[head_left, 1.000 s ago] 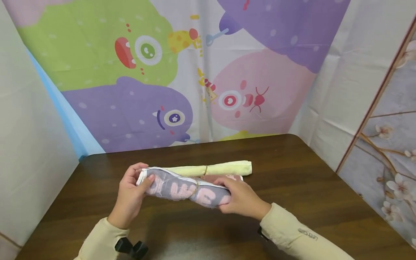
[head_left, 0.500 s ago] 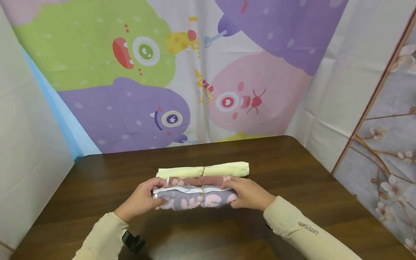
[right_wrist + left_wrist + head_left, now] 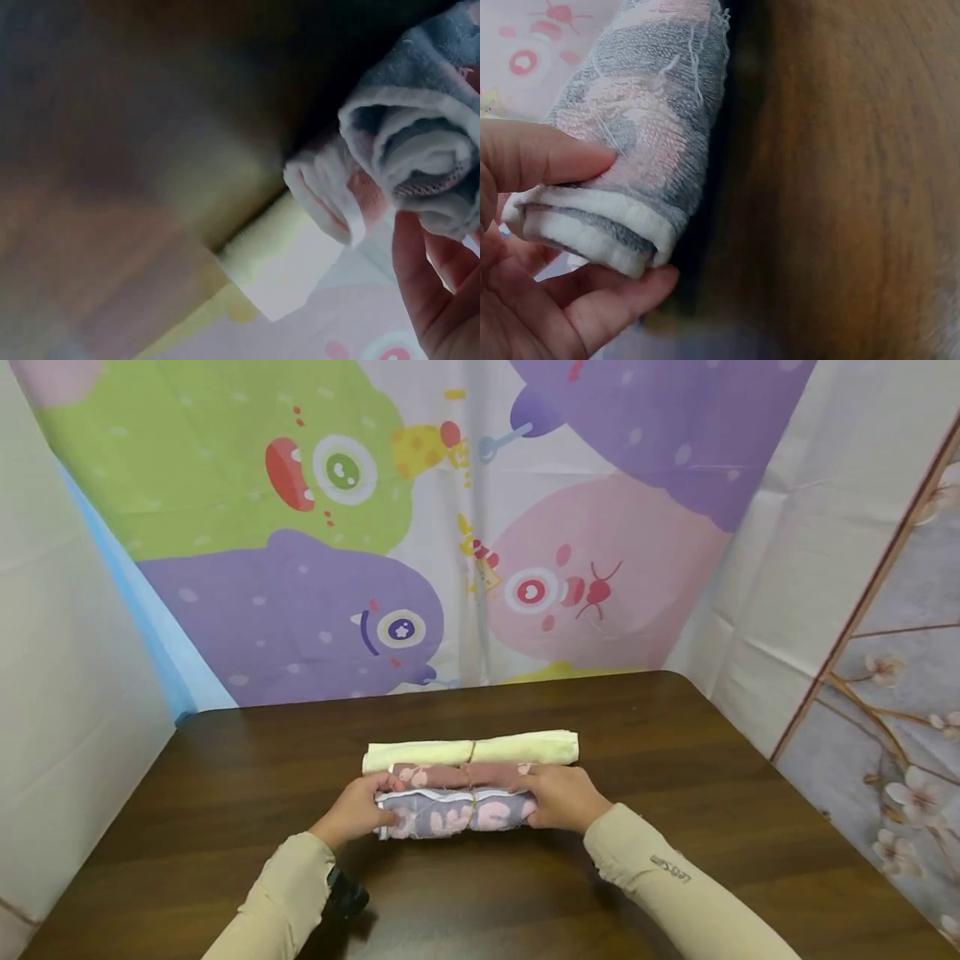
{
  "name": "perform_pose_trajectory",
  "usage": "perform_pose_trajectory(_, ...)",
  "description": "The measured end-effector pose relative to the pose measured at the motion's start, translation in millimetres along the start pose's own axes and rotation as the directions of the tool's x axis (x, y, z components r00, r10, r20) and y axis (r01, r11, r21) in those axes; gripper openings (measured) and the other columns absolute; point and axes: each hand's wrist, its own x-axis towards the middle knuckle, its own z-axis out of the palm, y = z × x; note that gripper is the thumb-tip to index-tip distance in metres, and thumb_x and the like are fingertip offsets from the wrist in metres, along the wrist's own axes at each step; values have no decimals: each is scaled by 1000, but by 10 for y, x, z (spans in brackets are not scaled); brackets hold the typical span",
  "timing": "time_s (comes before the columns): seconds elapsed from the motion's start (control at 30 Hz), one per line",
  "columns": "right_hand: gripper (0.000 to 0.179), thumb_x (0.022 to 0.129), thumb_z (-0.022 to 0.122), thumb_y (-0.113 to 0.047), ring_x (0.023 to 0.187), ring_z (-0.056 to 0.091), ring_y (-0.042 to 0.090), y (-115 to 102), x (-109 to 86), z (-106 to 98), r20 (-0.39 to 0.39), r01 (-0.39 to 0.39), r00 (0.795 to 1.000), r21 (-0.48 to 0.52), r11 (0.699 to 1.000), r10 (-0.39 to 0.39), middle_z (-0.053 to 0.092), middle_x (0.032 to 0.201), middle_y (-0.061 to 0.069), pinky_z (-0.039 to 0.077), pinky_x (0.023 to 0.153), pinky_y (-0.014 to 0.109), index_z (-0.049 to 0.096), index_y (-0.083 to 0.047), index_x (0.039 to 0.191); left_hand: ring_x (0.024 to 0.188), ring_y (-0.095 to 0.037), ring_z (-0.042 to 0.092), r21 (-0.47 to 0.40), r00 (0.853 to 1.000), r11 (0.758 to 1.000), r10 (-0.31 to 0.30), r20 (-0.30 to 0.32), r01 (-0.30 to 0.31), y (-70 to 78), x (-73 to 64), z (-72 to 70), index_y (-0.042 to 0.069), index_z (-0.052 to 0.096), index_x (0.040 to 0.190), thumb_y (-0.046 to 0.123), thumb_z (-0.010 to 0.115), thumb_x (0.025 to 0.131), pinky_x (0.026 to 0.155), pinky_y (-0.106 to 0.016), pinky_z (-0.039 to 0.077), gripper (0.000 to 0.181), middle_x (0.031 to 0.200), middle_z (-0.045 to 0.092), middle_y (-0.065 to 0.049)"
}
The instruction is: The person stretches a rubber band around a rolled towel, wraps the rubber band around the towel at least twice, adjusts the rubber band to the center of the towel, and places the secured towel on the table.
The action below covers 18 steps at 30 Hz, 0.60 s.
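Observation:
A rolled grey towel (image 3: 442,814) with pink patches and white edging lies across in front of me, a thin band round its middle. My left hand (image 3: 351,811) grips its left end; in the left wrist view the thumb (image 3: 562,159) presses on the patterned side, with fingers under the white rim. At the other end my right hand (image 3: 567,797) holds the roll, its fingers (image 3: 424,281) beneath the spiral end in the right wrist view. Directly behind is a rolled brownish-pink towel (image 3: 491,775), also banded. Whether the grey roll touches the tabletop I cannot tell.
Behind the brownish-pink roll lies a pale yellow rolled towel (image 3: 532,747) with a band. All are at the dark wooden table (image 3: 247,777). A cartoon-printed cloth (image 3: 322,610) hangs at its far edge, and light panels stand at both sides.
Both hands have brought the grey towel roll from a tilt to level, and moved it right and against the brownish-pink roll. The yellow roll is now uncovered at its left end.

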Motion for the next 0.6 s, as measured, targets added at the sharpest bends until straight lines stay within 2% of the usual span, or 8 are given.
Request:
perform_pose_trajectory(0.07,38,63,77,-18,93,65,21,-25,17,49,43,-14,999,19,1000,13,69,106,6,49,53,35,72,-20,101,80,-19,53,-7,1000,1000,-7,11,7,-40,-15,10,3,60,85,-10,73,60,73,-34,45,31,85,63,-8)
perform_pose_trajectory(0.17,39,65,77,-17,97,65,23,-59,47,88,96,-44,995,56,997,38,69,110,10,49,54,38,71,-18,103,80,-19,53,28,1000,1000,3,15,-3,-81,-40,6,4,60,85,-9,73,60,74,-35,45,31,85,63,-7)
perform_pose_trajectory(0.23,42,66,77,-20,95,64,20,-62,55,95,129,-63,990,75,995,53,69,109,6,49,56,38,70,-18,107,79,-19,53,80,1000,997,3,12,-4,-84,-64,4,5,60,85,-7,73,61,72,-35,45,30,84,63,-7)
perform_pose_trajectory(0.33,50,69,77,-33,95,62,18,-71,6,77,144,-61,988,80,995,49,67,109,3,50,60,39,67,-19,116,80,-22,54,184,999,983,-25,21,21,-48,-156,-3,5,60,90,-2,75,65,72,-39,46,30,88,62,-8)
perform_pose_trajectory(0.4,55,71,74,-44,102,59,22,-68,-55,30,107,-27,994,60,998,21,64,112,6,50,70,43,66,-18,119,86,-26,57,268,998,963,-41,41,29,-2,-250,-38,3,61,100,4,78,68,76,-42,47,37,94,62,-11)
perform_pose_trajectory(0.47,63,72,70,-54,114,53,31,-55,-136,-55,44,7,999,16,1000,-8,60,120,13,48,83,49,64,-17,122,96,-32,58,349,997,937,-30,67,4,55,-363,-108,0,59,114,13,81,70,82,-48,48,51,106,60,-16)
perform_pose_trajectory(0.53,65,73,68,-56,123,43,41,-30,-227,-171,-27,16,999,-28,999,-16,52,129,21,40,94,56,63,-16,124,108,-39,55,433,997,900,25,72,-54,115,-474,-206,-1,55,125,22,84,70,88,-53,46,66,117,57,-23)
perform_pose_trajectory(0.6,66,73,69,-55,126,37,46,5,-324,-284,-84,12,996,-66,998,-17,45,134,25,33,98,61,62,-15,125,116,-46,49,529,991,838,126,53,-135,165,-573,-322,-1,51,132,30,84,70,91,-56,43,76,126,52,-28)
